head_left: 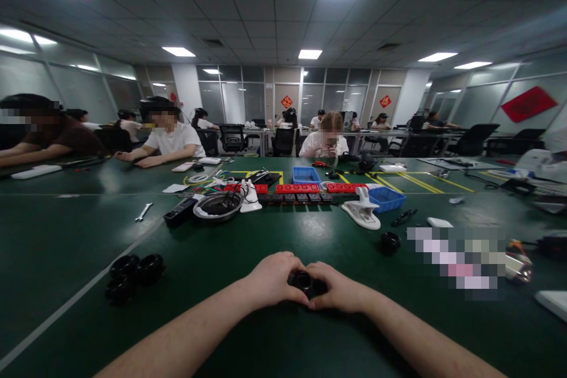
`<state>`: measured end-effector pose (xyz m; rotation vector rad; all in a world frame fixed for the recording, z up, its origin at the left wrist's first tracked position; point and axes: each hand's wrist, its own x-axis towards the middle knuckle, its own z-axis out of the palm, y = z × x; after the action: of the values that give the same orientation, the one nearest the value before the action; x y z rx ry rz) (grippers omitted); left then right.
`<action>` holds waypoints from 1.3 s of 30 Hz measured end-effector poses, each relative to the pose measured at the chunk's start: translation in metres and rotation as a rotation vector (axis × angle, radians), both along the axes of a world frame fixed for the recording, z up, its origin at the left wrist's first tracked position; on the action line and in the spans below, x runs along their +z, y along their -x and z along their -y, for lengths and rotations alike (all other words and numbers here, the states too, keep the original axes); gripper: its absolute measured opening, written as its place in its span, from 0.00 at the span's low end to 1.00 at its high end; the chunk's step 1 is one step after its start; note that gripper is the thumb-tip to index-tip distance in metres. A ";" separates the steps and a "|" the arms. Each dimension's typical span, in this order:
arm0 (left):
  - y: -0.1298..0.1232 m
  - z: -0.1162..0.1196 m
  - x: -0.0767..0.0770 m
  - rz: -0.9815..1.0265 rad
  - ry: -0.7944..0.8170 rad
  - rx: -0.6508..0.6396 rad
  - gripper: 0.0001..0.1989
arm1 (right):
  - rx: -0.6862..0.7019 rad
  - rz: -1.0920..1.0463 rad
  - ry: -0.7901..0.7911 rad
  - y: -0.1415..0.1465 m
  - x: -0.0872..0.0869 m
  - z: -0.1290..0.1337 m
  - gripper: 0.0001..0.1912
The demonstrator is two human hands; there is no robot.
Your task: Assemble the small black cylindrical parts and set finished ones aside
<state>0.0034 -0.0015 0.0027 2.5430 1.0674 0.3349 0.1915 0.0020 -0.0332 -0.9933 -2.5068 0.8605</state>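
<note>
Just above the green tabletop [248, 336], both my hands are closed around a small black round part [304, 281] with a hole in its centre. My left hand [275, 279] grips it from the left, and my right hand [339, 288] from the right. Thumbs meet at its near side, and the fingers cover much of its edge. Three similar black round parts [149, 269] sit grouped at the left. Another black round part [390, 243] stands alone to the right, beyond my right hand.
Ahead lie a metal bowl [219, 207], white clip bases [362, 209], red power strips [296, 188] and blue bins [386, 198]. A wrench [144, 212] is at the left. Several people sit around, one [325, 136] directly across. A white object [553, 302] rests at the right.
</note>
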 end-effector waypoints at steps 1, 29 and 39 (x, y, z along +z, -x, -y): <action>0.000 0.000 -0.001 0.001 0.001 0.000 0.21 | 0.007 0.000 0.003 0.000 0.000 0.000 0.20; -0.018 0.014 -0.008 -0.077 -0.128 0.396 0.23 | -0.522 0.163 -0.328 0.029 -0.023 0.015 0.18; -0.001 0.003 0.001 -0.009 -0.017 0.009 0.23 | -0.132 0.005 -0.053 0.001 -0.007 0.002 0.24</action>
<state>0.0044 -0.0047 0.0040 2.5581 1.0842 0.3366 0.1907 -0.0004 -0.0403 -1.1297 -2.4238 0.7496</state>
